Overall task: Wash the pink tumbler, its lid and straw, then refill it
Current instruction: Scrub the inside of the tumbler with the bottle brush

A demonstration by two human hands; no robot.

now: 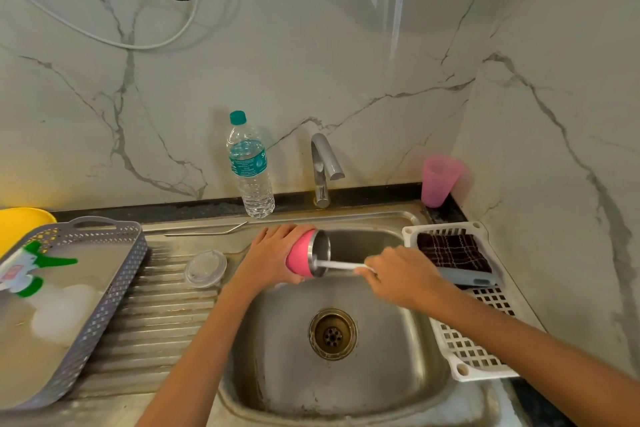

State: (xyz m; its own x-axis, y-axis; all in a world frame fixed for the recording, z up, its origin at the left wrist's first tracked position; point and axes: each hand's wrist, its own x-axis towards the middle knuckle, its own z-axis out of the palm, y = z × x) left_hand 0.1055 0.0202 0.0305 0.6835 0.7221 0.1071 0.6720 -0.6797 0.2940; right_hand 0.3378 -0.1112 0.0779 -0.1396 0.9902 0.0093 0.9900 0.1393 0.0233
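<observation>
Sink basin (391, 374): stainless steel, drain (332, 333) at its centre; the floor around the drain lies bare below both forearms.

Pink tumbler (300, 258): on its side in the air over the basin's rear left edge, steel mouth facing right.

Left hand (273, 253): fingers wrapped round the tumbler's pink body, reaching in from the basin's left rim.

Right hand (398, 276): over the basin's right half, fingertips pinching a thin white brush (341, 265) whose far end sits inside the tumbler's mouth.

Lid (205, 269): clear, flat on the ribbed drainboard just left of the basin, apart from the tumbler.

Straw (207, 231): metal, bent at one end, lying along the ledge behind the drainboard, left of the basin.

Tap (323, 166): behind the basin's rear edge, spout over the tumbler.

Water bottle (250, 166): upright, capped, behind the basin, left of the tap.

Pink cup (439, 180): upright at the counter corner, rear right of the basin.

White rack (467, 350): along the basin's right rim, a dark checked cloth (453, 251) at its far end.

Grey tray (114, 284): on the drainboard well left of the basin, a spray bottle (24, 274) lying in it.
</observation>
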